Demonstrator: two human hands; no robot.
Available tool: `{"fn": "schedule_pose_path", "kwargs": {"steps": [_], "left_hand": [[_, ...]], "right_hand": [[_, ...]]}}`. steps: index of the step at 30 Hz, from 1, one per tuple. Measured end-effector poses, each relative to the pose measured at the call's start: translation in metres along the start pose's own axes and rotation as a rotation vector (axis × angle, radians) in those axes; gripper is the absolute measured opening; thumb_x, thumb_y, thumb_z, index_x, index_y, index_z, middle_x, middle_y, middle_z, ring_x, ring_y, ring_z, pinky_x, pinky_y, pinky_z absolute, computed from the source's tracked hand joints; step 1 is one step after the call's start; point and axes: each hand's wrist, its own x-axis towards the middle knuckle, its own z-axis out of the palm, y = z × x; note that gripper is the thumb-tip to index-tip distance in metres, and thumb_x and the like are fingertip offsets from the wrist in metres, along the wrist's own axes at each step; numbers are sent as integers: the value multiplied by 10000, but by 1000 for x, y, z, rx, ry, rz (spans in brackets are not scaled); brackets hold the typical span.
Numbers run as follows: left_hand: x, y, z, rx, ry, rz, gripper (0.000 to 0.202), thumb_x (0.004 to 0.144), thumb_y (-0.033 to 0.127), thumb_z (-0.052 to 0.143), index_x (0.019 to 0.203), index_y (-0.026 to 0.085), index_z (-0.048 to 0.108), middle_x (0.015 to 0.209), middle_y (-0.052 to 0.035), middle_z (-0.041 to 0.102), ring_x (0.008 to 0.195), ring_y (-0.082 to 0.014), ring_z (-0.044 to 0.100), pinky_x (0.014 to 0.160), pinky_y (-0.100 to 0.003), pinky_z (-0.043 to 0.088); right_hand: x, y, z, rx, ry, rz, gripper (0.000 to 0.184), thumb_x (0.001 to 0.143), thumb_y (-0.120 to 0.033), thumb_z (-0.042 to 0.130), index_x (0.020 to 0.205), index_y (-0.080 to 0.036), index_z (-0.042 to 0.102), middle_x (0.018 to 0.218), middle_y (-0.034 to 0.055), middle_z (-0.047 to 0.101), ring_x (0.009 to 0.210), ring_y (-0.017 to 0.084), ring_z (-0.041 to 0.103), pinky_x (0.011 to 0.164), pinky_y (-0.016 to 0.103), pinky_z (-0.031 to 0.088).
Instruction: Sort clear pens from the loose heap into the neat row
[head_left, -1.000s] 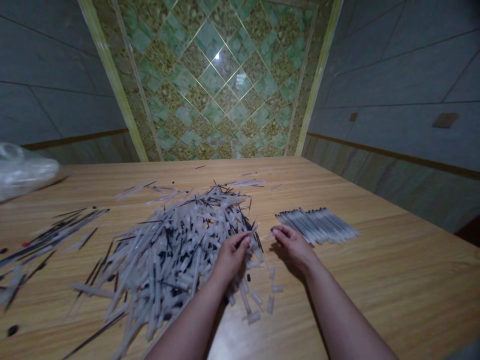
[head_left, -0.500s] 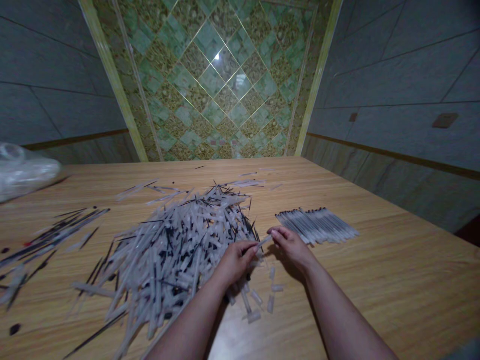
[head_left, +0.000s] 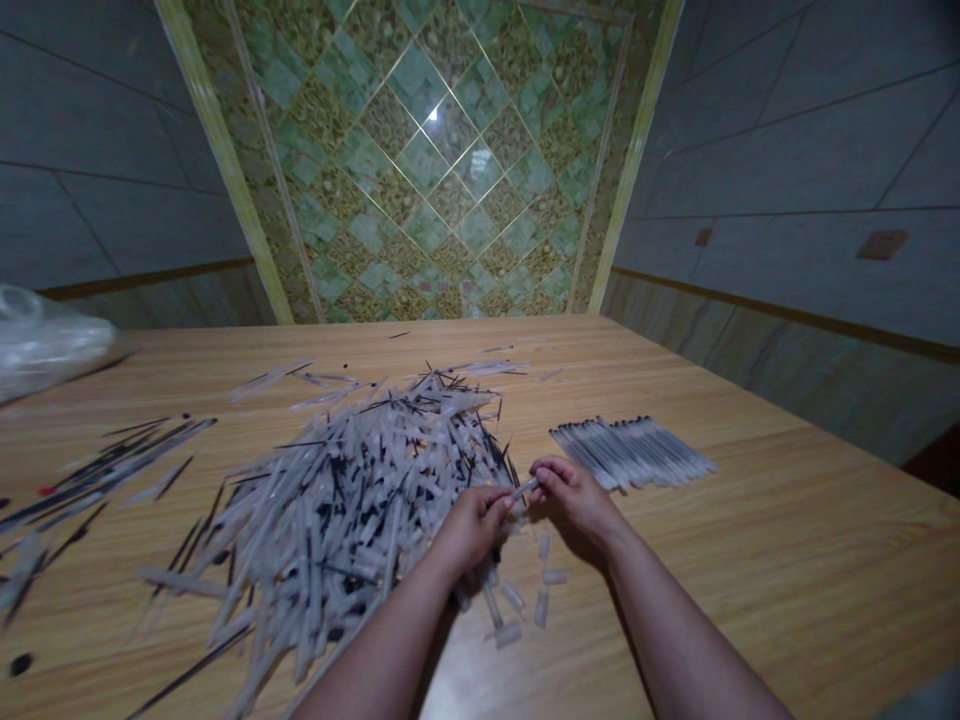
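Observation:
Between my hands is a thin translucent pen point(head_left: 523, 488), of which only a short stretch shows. My left hand point(head_left: 474, 525) pinches one end, at the right edge of the pile. The fingers of my right hand point(head_left: 574, 497) are closed on its other end. To the left spreads a big heap of pen parts point(head_left: 352, 500), clear tubes mixed with dark refills. Several small clear pen caps point(head_left: 554, 577) lie on the table just below my hands. Beyond my right hand, a neat row of pens point(head_left: 634, 452) with dark ends lies side by side.
The wooden table point(head_left: 750, 580) runs back to a tiled wall. More dark refills and tubes point(head_left: 127, 465) are strewn at the left, and loose clear tubes point(head_left: 322, 385) lie behind the heap. A clear plastic bag point(head_left: 52, 345) sits at the far left edge.
My right hand has moved slightly left, closer to my left hand, so less of the pen shows between them. My left hand stays nearly in place.

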Motion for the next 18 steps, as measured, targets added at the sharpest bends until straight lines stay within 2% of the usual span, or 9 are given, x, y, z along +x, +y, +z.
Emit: {"fn": "schedule_pose_path", "kwargs": {"steps": [7, 12, 15, 16, 18], "left_hand": [[-1, 5, -3, -330, -132, -291, 338, 691, 448, 567, 650, 117, 620, 442, 50, 406, 365, -37, 272, 382, -180, 188], [-2, 2, -5, -443, -201, -423, 426, 662, 515, 563, 821, 122, 609, 495, 53, 454, 328, -25, 249, 336, -175, 166], [2, -5, -6, -316, -174, -424, 454, 687, 559, 508, 743, 119, 607, 439, 53, 441, 313, -32, 257, 338, -175, 198], [4, -7, -7, -246, -139, -394, 464, 703, 567, 482, 702, 120, 607, 422, 44, 447, 316, -43, 292, 347, -179, 231], [8, -9, -10, -118, -2, -280, 454, 726, 550, 464, 700, 128, 628, 483, 0, 542, 403, -92, 450, 418, -204, 350]], "right_hand": [[-3, 1, 2, 40, -18, 28, 302, 740, -434, 575, 863, -159, 581, 629, 11, 630, 582, 128, 576, 575, 246, 423], [-4, 1, 5, 57, -23, 23, 302, 730, -429, 590, 861, -158, 590, 641, 17, 630, 598, 139, 586, 582, 259, 433], [-3, -4, 8, 14, 4, 5, 303, 728, -424, 590, 865, -154, 606, 629, 15, 625, 589, 131, 580, 581, 253, 436], [-2, -7, 9, -6, 19, 3, 309, 726, -425, 589, 871, -152, 611, 627, 16, 623, 584, 129, 578, 575, 251, 437], [0, -15, 5, -47, 71, -6, 324, 716, -435, 589, 870, -152, 616, 625, 15, 619, 565, 125, 571, 550, 243, 436]]}}
